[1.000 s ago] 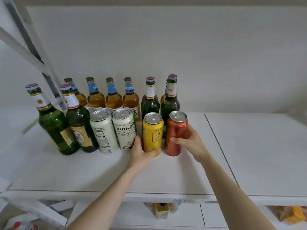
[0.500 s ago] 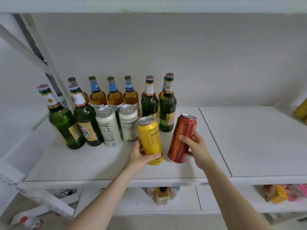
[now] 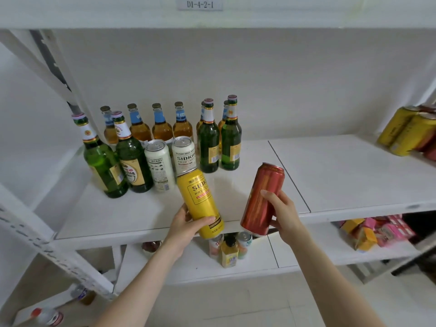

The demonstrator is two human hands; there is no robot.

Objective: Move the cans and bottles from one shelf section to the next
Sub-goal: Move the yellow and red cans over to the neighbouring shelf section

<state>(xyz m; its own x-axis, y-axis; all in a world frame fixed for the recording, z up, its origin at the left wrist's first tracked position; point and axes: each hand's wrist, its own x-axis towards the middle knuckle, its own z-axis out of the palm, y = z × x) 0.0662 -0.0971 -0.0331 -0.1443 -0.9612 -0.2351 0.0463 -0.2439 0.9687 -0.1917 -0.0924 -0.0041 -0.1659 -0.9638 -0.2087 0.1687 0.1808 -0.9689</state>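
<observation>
My left hand (image 3: 185, 226) grips a yellow can (image 3: 199, 200), lifted off the shelf and tilted, in front of the shelf's front edge. My right hand (image 3: 282, 214) grips a red can (image 3: 263, 199), also lifted and tilted. On the left shelf section (image 3: 132, 208) stand two white cans (image 3: 159, 165), several green bottles (image 3: 208, 142) and several amber bottles with blue neck labels (image 3: 161, 125) along the back wall. The right shelf section (image 3: 342, 171) holds yellow cans (image 3: 405, 133) at its far right end.
A seam (image 3: 289, 175) divides the two shelf sections. White diagonal braces (image 3: 47, 64) cross at the left. The lower shelf (image 3: 259, 258) carries small bottles and cans (image 3: 230, 251) and colourful packets (image 3: 377, 232). A shelf label (image 3: 200, 4) hangs overhead.
Both cans have been lifted off the left shelf section and drawn toward me, tilting; the red can has shifted right. The view has pulled back and risen.
</observation>
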